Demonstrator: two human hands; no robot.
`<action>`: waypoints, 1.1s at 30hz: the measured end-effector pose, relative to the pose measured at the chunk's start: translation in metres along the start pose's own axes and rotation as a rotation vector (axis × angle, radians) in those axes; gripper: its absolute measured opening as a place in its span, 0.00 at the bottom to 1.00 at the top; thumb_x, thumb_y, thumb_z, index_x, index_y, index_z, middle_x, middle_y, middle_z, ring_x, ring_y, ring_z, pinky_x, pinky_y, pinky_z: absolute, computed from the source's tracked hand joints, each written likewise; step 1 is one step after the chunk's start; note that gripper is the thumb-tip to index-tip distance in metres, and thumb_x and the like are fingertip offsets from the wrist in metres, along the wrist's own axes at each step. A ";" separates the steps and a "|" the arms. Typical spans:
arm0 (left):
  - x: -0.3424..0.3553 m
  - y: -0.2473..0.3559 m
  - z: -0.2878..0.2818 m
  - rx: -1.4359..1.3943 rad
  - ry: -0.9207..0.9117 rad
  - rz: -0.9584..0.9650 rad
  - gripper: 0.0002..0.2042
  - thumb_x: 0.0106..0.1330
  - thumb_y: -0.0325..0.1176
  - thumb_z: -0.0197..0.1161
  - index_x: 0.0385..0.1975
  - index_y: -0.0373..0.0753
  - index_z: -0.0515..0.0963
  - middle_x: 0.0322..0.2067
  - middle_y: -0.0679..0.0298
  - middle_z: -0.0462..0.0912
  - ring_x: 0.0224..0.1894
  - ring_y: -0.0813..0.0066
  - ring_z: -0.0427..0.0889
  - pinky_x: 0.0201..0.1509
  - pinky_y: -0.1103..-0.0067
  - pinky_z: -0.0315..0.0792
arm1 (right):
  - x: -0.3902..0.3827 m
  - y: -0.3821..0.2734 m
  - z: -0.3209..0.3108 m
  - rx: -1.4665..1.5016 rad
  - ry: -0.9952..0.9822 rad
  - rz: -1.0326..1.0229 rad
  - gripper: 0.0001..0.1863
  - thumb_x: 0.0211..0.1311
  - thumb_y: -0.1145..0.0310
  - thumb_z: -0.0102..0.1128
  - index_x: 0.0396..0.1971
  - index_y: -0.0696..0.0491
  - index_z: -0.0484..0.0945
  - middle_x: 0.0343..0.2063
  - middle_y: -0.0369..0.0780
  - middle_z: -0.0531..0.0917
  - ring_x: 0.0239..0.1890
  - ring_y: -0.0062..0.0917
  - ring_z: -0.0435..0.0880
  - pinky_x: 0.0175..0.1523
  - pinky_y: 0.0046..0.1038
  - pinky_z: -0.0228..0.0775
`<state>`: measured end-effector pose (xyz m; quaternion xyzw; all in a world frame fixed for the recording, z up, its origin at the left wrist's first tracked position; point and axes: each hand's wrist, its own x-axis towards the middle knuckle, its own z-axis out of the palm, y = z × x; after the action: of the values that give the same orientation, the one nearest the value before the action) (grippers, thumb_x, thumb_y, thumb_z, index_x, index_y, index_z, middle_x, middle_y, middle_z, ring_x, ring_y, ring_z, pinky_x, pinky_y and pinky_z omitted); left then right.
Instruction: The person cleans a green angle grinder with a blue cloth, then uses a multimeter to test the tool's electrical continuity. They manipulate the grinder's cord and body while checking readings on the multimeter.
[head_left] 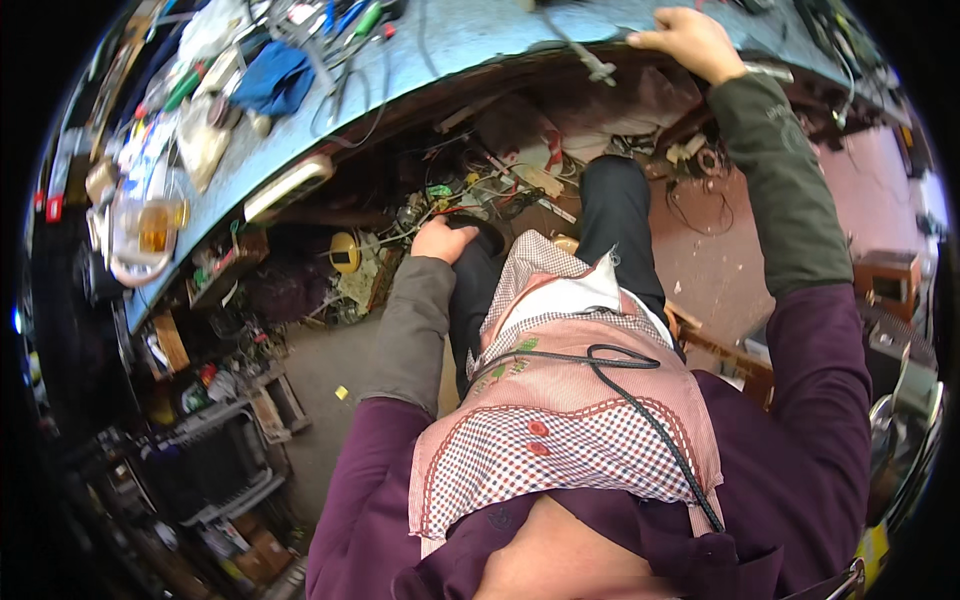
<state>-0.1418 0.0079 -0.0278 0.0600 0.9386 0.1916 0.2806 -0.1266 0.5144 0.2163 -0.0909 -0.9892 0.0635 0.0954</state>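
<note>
My left hand (441, 241) rests on my left knee, thumb apart from the fingers and nothing held. Most of its fingers are foreshortened. At the front edge of the blue workbench (470, 35), my right hand (694, 44) lies on the rim with thumb and a finger apart, also holding nothing. Left of that hand, a grey cable with a plug-like end (598, 70) hangs over the edge. I wear a checked pink apron (540, 420) with a dark cord (640, 400) across it.
A blue cloth (273, 78), a green-handled tool (368, 19) and a cup of amber liquid (154, 230) are on the bench's left part. Wires and scraps (480, 190) lie in a heap beneath it. A brown box (888, 280) stands at right, a black crate (215, 465) at lower left.
</note>
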 end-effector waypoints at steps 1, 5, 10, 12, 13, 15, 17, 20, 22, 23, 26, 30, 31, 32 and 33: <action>0.015 -0.010 -0.002 -0.033 -0.079 -0.006 0.42 0.59 0.60 0.77 0.62 0.26 0.85 0.59 0.40 0.89 0.62 0.48 0.88 0.69 0.65 0.78 | -0.003 -0.011 -0.002 0.055 -0.026 0.049 0.31 0.61 0.38 0.78 0.39 0.55 0.86 0.33 0.48 0.88 0.39 0.44 0.88 0.48 0.47 0.77; 0.074 -0.051 -0.003 -0.599 -0.517 -0.267 0.23 0.67 0.48 0.78 0.49 0.32 0.91 0.43 0.56 0.95 0.41 0.60 0.92 0.52 0.69 0.84 | -0.010 -0.027 -0.005 0.142 0.014 0.013 0.27 0.61 0.49 0.80 0.49 0.56 0.91 0.41 0.51 0.93 0.46 0.43 0.92 0.54 0.46 0.82; 0.091 -0.070 -0.006 -0.945 -0.693 -0.491 0.12 0.68 0.40 0.76 0.41 0.37 0.91 0.35 0.61 0.94 0.34 0.62 0.90 0.46 0.67 0.86 | -0.022 -0.013 0.006 0.176 0.115 0.003 0.28 0.61 0.40 0.77 0.37 0.54 0.87 0.32 0.47 0.90 0.38 0.45 0.90 0.47 0.46 0.79; 0.092 -0.067 -0.008 -0.898 -0.665 -0.513 0.12 0.66 0.40 0.76 0.40 0.38 0.91 0.34 0.61 0.93 0.33 0.62 0.90 0.45 0.67 0.85 | -0.021 -0.011 0.007 0.186 0.168 -0.009 0.31 0.61 0.35 0.76 0.31 0.53 0.85 0.27 0.45 0.88 0.35 0.46 0.88 0.44 0.45 0.78; 0.088 -0.062 -0.007 -0.863 -0.606 -0.447 0.12 0.65 0.40 0.76 0.39 0.38 0.91 0.33 0.61 0.93 0.32 0.62 0.89 0.44 0.66 0.85 | -0.022 -0.012 0.007 0.170 0.112 0.016 0.29 0.61 0.36 0.76 0.35 0.51 0.88 0.32 0.45 0.90 0.40 0.46 0.90 0.48 0.47 0.81; 0.084 -0.059 -0.010 -0.837 -0.545 -0.427 0.12 0.63 0.40 0.75 0.39 0.39 0.91 0.33 0.61 0.93 0.32 0.61 0.89 0.44 0.65 0.85 | -0.019 -0.021 -0.001 0.153 0.034 0.025 0.28 0.61 0.37 0.75 0.37 0.51 0.91 0.35 0.46 0.92 0.44 0.46 0.92 0.51 0.48 0.84; 0.087 -0.087 -0.027 -0.729 -0.488 -0.319 0.14 0.68 0.39 0.74 0.44 0.35 0.90 0.37 0.60 0.93 0.37 0.65 0.90 0.48 0.68 0.83 | -0.015 -0.026 0.001 0.208 0.089 -0.071 0.28 0.61 0.38 0.76 0.35 0.52 0.90 0.33 0.48 0.91 0.43 0.47 0.92 0.49 0.48 0.84; 0.074 -0.012 -0.059 -0.622 -0.327 -0.379 0.17 0.66 0.41 0.75 0.45 0.33 0.91 0.40 0.57 0.94 0.38 0.63 0.90 0.48 0.67 0.84 | -0.014 -0.007 0.015 0.231 0.115 -0.055 0.29 0.60 0.36 0.75 0.34 0.52 0.89 0.32 0.49 0.91 0.41 0.50 0.91 0.48 0.51 0.81; 0.043 0.019 -0.090 -0.610 -0.215 -0.343 0.19 0.66 0.40 0.75 0.47 0.31 0.91 0.41 0.55 0.94 0.39 0.62 0.90 0.48 0.66 0.84 | -0.012 -0.014 0.001 0.224 0.020 -0.063 0.29 0.61 0.37 0.75 0.35 0.52 0.89 0.34 0.48 0.92 0.43 0.49 0.92 0.50 0.50 0.81; 0.030 0.037 -0.101 -0.631 -0.175 -0.248 0.20 0.64 0.41 0.75 0.47 0.29 0.90 0.41 0.54 0.94 0.39 0.62 0.90 0.47 0.67 0.83 | -0.011 -0.012 -0.003 0.221 0.013 -0.062 0.29 0.62 0.37 0.75 0.36 0.52 0.89 0.35 0.48 0.92 0.44 0.48 0.92 0.50 0.50 0.81; 0.009 0.088 -0.112 -0.593 -0.118 0.098 0.17 0.67 0.38 0.73 0.44 0.29 0.91 0.40 0.57 0.93 0.41 0.65 0.90 0.49 0.70 0.82 | -0.012 -0.014 -0.009 0.194 -0.044 -0.046 0.29 0.64 0.37 0.74 0.40 0.52 0.89 0.39 0.47 0.93 0.47 0.48 0.92 0.53 0.49 0.81; -0.029 0.187 -0.087 -0.292 -0.116 0.406 0.19 0.65 0.44 0.74 0.47 0.35 0.93 0.45 0.54 0.95 0.45 0.61 0.92 0.56 0.68 0.82 | -0.015 -0.028 -0.010 0.151 -0.082 -0.018 0.30 0.66 0.38 0.74 0.47 0.52 0.89 0.45 0.47 0.93 0.52 0.47 0.92 0.58 0.48 0.81; -0.032 0.211 -0.066 -0.191 -0.018 0.485 0.20 0.65 0.44 0.75 0.45 0.32 0.92 0.42 0.53 0.95 0.42 0.65 0.91 0.53 0.69 0.82 | -0.015 -0.025 -0.009 0.143 -0.067 -0.001 0.30 0.66 0.38 0.74 0.47 0.52 0.89 0.45 0.47 0.93 0.52 0.47 0.92 0.58 0.48 0.81; -0.035 0.232 -0.045 -0.092 0.082 0.557 0.20 0.65 0.45 0.76 0.43 0.30 0.92 0.38 0.51 0.94 0.39 0.69 0.90 0.50 0.70 0.82 | -0.015 -0.024 -0.007 0.136 -0.054 0.013 0.30 0.66 0.38 0.74 0.47 0.52 0.89 0.45 0.47 0.93 0.52 0.47 0.92 0.59 0.48 0.81; -0.049 0.254 -0.043 -0.049 0.002 0.545 0.21 0.64 0.46 0.77 0.40 0.30 0.91 0.34 0.51 0.93 0.36 0.68 0.90 0.47 0.69 0.82 | -0.018 -0.022 -0.004 0.163 -0.034 0.026 0.29 0.66 0.40 0.75 0.45 0.53 0.89 0.45 0.48 0.93 0.53 0.48 0.91 0.58 0.49 0.82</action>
<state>-0.1231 0.2169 0.1297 0.3035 0.8832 0.2827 0.2191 -0.1118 0.4901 0.2199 -0.0944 -0.9810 0.1467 0.0846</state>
